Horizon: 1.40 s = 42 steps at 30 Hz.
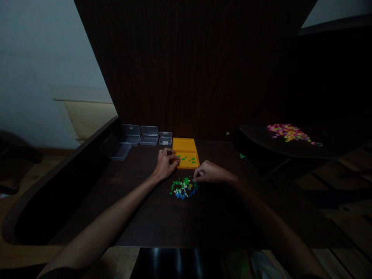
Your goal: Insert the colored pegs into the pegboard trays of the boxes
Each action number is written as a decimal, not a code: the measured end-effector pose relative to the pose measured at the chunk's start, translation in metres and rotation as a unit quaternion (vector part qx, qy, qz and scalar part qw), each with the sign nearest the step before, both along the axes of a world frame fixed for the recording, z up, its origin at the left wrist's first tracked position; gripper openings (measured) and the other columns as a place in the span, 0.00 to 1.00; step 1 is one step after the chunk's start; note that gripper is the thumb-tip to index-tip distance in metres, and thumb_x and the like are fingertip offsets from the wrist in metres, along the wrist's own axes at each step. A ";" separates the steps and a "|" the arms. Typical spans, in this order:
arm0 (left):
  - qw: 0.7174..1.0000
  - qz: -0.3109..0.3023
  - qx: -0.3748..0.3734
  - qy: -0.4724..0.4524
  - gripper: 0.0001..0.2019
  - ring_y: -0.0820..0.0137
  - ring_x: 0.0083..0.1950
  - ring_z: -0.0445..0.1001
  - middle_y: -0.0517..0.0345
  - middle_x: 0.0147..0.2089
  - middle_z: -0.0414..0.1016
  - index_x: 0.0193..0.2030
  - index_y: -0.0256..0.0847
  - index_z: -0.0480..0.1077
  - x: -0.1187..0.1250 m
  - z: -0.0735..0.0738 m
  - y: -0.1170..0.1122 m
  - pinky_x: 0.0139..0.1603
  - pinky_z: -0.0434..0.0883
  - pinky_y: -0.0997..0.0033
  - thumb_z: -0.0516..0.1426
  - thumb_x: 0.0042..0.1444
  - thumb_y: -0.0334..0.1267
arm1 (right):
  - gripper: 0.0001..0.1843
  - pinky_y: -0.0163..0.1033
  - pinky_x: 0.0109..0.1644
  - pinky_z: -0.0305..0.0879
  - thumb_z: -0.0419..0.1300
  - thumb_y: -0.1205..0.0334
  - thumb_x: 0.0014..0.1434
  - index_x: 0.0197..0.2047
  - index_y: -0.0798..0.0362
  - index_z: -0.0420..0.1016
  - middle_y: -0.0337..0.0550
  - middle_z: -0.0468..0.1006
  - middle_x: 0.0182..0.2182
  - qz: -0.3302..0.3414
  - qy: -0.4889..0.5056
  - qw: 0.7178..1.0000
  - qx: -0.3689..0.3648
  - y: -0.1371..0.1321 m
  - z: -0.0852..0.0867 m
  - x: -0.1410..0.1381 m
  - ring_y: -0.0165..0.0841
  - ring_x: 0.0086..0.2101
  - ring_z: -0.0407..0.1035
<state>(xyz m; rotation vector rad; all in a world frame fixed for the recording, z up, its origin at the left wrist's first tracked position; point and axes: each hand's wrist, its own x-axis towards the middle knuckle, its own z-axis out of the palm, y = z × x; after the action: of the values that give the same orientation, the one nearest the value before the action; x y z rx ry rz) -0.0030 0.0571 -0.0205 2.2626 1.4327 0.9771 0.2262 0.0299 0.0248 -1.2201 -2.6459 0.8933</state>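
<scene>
A yellow box lies with its lid folded back against the dark panel, and several small green pieces are scattered on its floor. My left hand is at the box's left wall, fingers curled and thumb and fingertips over the inside; whether they pinch a piece or the wall is unclear. In front of the box lies a heap of tiny pieces, mostly green, with white, brown, yellow and blue. My right hand has its fingertips drawn together at the heap's right edge; anything between them is too small to make out.
Several clear plastic cases with raised lids stand along the back left. A pile of pink, red and yellow bits sits on the dark ledge at right. A small green scrap lies near it. A raised board borders the table's left side.
</scene>
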 end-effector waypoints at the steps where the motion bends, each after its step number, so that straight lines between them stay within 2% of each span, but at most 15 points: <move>1: 1.000 0.001 -0.008 0.002 0.07 0.58 0.56 0.61 0.51 0.51 0.67 0.37 0.42 0.79 0.000 0.000 0.001 0.61 0.60 0.53 0.59 0.56 0.35 | 0.10 0.32 0.27 0.50 0.63 0.58 0.55 0.33 0.55 0.82 0.33 0.66 0.17 0.001 -0.001 1.000 -0.002 0.000 0.001 0.000 0.24 0.19 0.57; 8: 1.000 0.003 -0.025 0.000 0.07 0.57 0.56 0.62 0.50 0.52 0.66 0.37 0.41 0.79 0.002 -0.003 0.004 0.61 0.61 0.51 0.58 0.55 0.34 | 0.12 0.30 0.26 0.50 0.61 0.58 0.55 0.33 0.57 0.81 0.33 0.66 0.17 -0.005 -0.013 1.000 -0.017 -0.001 0.001 0.000 0.23 0.20 0.56; 12: 0.999 0.002 -0.008 -0.037 0.13 0.60 0.56 0.63 0.51 0.51 0.67 0.42 0.41 0.77 0.000 -0.003 0.003 0.62 0.62 0.54 0.52 0.56 0.28 | 0.11 0.30 0.28 0.52 0.60 0.60 0.55 0.34 0.58 0.81 0.34 0.68 0.19 -0.011 -0.024 1.000 -0.003 -0.001 0.001 0.001 0.24 0.20 0.57; 16: 0.999 -0.004 0.015 -0.046 0.15 0.59 0.57 0.61 0.52 0.51 0.66 0.36 0.41 0.77 -0.001 -0.003 -0.001 0.62 0.61 0.52 0.49 0.57 0.27 | 0.10 0.30 0.30 0.54 0.59 0.64 0.55 0.34 0.57 0.81 0.34 0.70 0.19 -0.021 -0.036 0.999 0.020 -0.002 0.002 0.003 0.24 0.21 0.59; 20: 0.999 -0.005 0.031 -0.018 0.15 0.56 0.57 0.60 0.50 0.52 0.66 0.34 0.39 0.78 0.000 -0.004 -0.005 0.61 0.61 0.50 0.49 0.58 0.30 | 0.10 0.30 0.29 0.54 0.59 0.61 0.56 0.34 0.56 0.81 0.34 0.69 0.18 -0.015 -0.040 0.999 0.021 -0.002 0.004 0.004 0.24 0.21 0.60; 29: 0.997 -0.058 0.038 0.035 0.17 0.57 0.56 0.60 0.49 0.53 0.64 0.44 0.39 0.77 -0.001 -0.006 -0.004 0.60 0.62 0.50 0.47 0.59 0.31 | 0.09 0.30 0.29 0.53 0.60 0.63 0.53 0.33 0.58 0.79 0.33 0.68 0.18 -0.025 -0.031 0.999 0.007 -0.003 0.001 0.003 0.23 0.20 0.58; 34: 0.998 -0.054 0.030 0.024 0.19 0.57 0.55 0.60 0.48 0.52 0.65 0.53 0.37 0.70 0.000 -0.007 -0.004 0.60 0.63 0.51 0.51 0.55 0.30 | 0.09 0.30 0.27 0.53 0.60 0.61 0.53 0.34 0.58 0.77 0.33 0.68 0.19 -0.030 0.016 0.999 -0.038 -0.002 -0.001 0.005 0.24 0.21 0.59; 38: 0.998 -0.052 0.021 0.006 0.20 0.58 0.55 0.62 0.49 0.52 0.66 0.54 0.38 0.67 -0.003 -0.005 -0.006 0.61 0.63 0.52 0.53 0.53 0.30 | 0.11 0.31 0.28 0.59 0.59 0.58 0.53 0.35 0.57 0.73 0.38 0.75 0.23 -0.070 0.111 0.986 -0.102 0.002 0.001 0.009 0.27 0.24 0.66; 42: 0.998 -0.067 0.014 -0.005 0.19 0.58 0.55 0.63 0.49 0.52 0.66 0.55 0.38 0.65 -0.008 -0.004 -0.008 0.60 0.64 0.53 0.55 0.55 0.33 | 0.13 0.32 0.29 0.60 0.61 0.55 0.52 0.34 0.57 0.72 0.41 0.76 0.26 -0.102 0.183 0.975 -0.080 0.012 0.005 0.011 0.28 0.26 0.67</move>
<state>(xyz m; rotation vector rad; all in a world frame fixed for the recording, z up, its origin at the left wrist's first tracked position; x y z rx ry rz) -0.0105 0.0492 -0.0242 2.3353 1.2518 0.9710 0.2368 0.0420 0.0301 -1.1961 -2.1565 1.1812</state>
